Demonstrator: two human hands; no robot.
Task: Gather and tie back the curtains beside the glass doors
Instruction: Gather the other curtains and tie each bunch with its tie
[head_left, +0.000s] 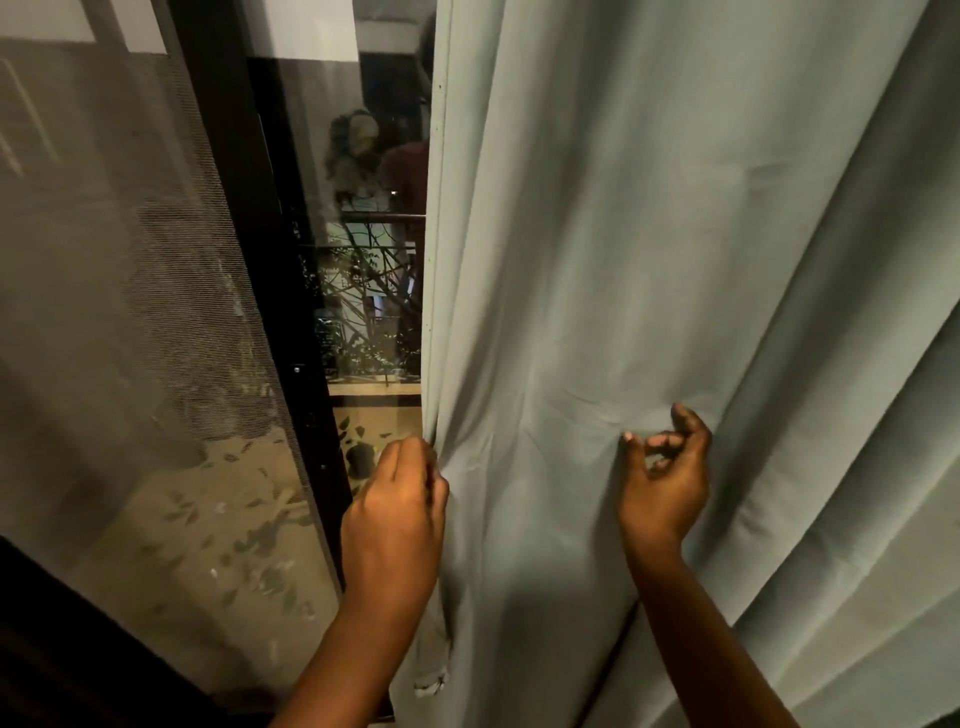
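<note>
While the curtain (649, 260) hangs with its long axis vertical, running from 12 o'clock to 6 o'clock across the right-hand part of the view, both hands work at its lower section. The left hand (397, 512) sits at roughly 7 o'clock and grips the curtain's leading edge (434, 312), the hemmed vertical border that lies just beside the glass door (363, 260); its fingers are curled round the fabric at that edge. The right hand (662, 467) sits at roughly 5 o'clock, touching the curtain's face; its fingers are loosely curled and its thumb and fingertips appear to pinch a small fold, though how firmly cannot be told.

The governing relation is this: the loose width of fabric lies between the two hands and continues toward 3 o'clock of the right hand, where deep pleats already hang. The left hand is the nearer to the free edge, so the gather most likely proceeds by carrying that edge from 9 o'clock toward 3 o'clock, stacking folds against the right hand.

A mesh screen (130, 312) and the dark door frame (280, 312) stand at 9 o'clock of the left hand. No tie-back is visible.
</note>
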